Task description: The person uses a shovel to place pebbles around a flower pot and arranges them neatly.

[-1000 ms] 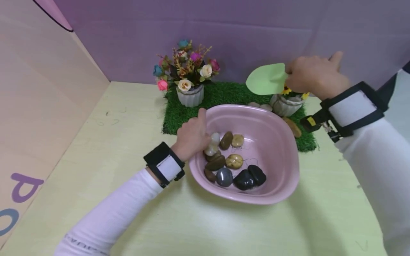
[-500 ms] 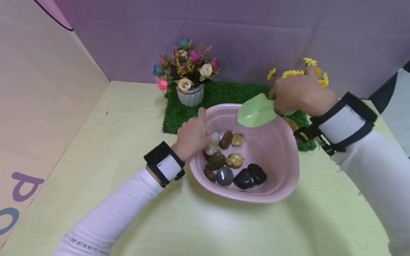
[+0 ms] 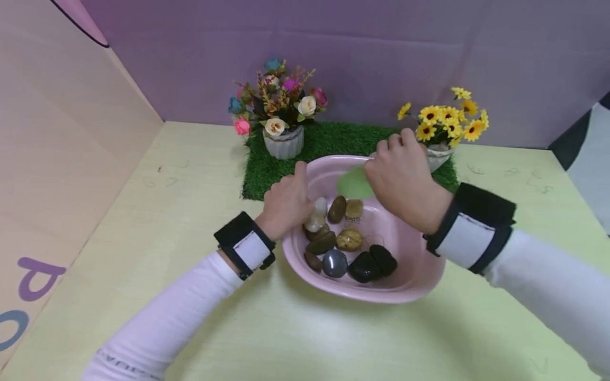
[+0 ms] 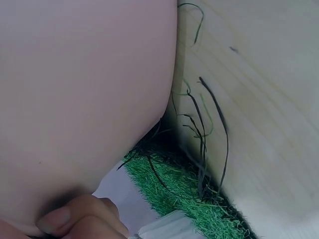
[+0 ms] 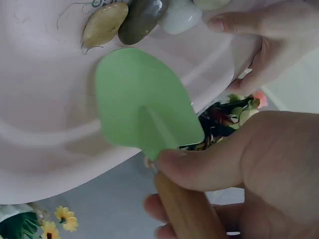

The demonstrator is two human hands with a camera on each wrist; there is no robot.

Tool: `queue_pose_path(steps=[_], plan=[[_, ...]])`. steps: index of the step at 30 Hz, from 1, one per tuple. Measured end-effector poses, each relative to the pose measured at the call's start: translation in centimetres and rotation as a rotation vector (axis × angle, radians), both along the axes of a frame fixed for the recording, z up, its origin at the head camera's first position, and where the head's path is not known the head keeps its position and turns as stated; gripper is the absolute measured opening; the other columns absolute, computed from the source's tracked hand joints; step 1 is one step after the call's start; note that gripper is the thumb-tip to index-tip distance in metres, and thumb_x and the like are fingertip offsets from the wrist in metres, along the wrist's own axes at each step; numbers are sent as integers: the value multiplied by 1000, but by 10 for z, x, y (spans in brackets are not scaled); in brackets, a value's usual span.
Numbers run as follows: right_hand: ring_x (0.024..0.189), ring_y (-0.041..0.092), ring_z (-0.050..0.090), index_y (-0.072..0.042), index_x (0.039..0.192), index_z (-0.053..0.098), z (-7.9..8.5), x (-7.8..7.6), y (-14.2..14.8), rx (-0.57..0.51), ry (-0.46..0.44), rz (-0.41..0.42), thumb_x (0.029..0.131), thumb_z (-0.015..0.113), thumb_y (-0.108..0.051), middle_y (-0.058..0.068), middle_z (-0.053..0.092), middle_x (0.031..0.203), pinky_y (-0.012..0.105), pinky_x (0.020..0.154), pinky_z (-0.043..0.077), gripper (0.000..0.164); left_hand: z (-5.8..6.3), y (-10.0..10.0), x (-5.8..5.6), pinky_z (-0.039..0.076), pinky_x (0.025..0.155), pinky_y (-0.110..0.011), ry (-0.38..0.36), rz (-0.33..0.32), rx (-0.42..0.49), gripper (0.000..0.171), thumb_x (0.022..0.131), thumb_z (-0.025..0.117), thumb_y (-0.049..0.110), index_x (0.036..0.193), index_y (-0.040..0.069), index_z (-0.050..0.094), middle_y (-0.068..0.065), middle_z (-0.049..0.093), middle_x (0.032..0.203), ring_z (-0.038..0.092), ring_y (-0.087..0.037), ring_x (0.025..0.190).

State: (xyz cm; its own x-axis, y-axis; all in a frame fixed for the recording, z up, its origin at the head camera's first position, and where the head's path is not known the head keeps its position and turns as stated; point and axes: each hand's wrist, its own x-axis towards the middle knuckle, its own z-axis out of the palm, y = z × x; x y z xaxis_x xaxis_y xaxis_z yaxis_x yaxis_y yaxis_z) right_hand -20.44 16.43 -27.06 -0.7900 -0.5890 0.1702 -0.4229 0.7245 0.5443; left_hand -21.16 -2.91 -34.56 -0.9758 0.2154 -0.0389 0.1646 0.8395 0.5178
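My left hand point(image 3: 287, 203) grips the left rim of a pink basin point(image 3: 419, 275), its thumb over the inside wall. In the right wrist view that same hand shows at the upper right on the rim. My right hand point(image 3: 405, 177) holds a small trowel by its wooden handle point(image 5: 187, 209). The trowel's green blade point(image 5: 139, 99) points down into the basin, above the far inside wall. Several smooth stones lie in the basin: a yellow stone point(image 3: 349, 239), a grey stone point(image 3: 335, 263), a black stone point(image 3: 364, 267), a brown stone point(image 3: 337, 209) and white ones near my left hand.
Behind the basin lies a green turf mat point(image 3: 333, 138). On it stand a pot of mixed flowers point(image 3: 284, 143) and a pot of yellow flowers point(image 3: 437, 156). A purple backdrop point(image 3: 381, 58) rises behind the pale table point(image 3: 167, 222).
My right hand has come down and leftward from near the yellow flowers, turning the trowel blade from above the mat into the basin. My left hand and the basin have stayed in place.
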Motion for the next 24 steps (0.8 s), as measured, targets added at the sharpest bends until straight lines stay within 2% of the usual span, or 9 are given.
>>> queue_pose_path(steps=[3,7,11,16,20,24], plan=[[64,28,50,-6,56,44,-4,3,-3,33,30,-2,89,58,1,13,55,65,42,72,39,37,0,-1,0,51,48,-33,3,-1,7,56,86,66,10,133,6,36,-16,63,92,66,-29,68],[66,28,53,-5,57,48,-8,1,-1,54,0,-29,88,60,1,13,57,65,42,73,40,34,-1,-1,0,50,47,-32,-1,-1,13,56,86,65,9,134,6,36,-17,64,93,65,-29,67],[61,24,44,-6,54,43,-12,-3,6,44,-18,-43,88,59,2,11,53,62,40,72,37,38,-3,0,1,50,47,-32,2,-4,16,56,86,66,8,133,6,36,-17,64,94,65,-29,68],[62,23,31,-10,52,31,-21,-7,15,-19,6,0,87,53,9,7,41,56,44,79,35,46,-3,0,1,50,47,-33,14,-10,20,56,86,65,8,133,5,36,-16,64,93,65,-29,68],[66,26,32,-8,53,31,-25,-11,20,-21,15,6,87,55,8,8,40,59,50,87,35,44,-2,0,0,50,48,-33,18,-8,14,56,86,65,8,133,5,36,-16,64,91,65,-30,69],[69,29,36,-8,55,36,-23,-15,20,9,-41,-10,88,56,2,9,42,63,51,89,33,39,-2,0,0,50,49,-34,11,-1,4,56,86,66,10,133,6,36,-16,64,93,66,-31,70]])
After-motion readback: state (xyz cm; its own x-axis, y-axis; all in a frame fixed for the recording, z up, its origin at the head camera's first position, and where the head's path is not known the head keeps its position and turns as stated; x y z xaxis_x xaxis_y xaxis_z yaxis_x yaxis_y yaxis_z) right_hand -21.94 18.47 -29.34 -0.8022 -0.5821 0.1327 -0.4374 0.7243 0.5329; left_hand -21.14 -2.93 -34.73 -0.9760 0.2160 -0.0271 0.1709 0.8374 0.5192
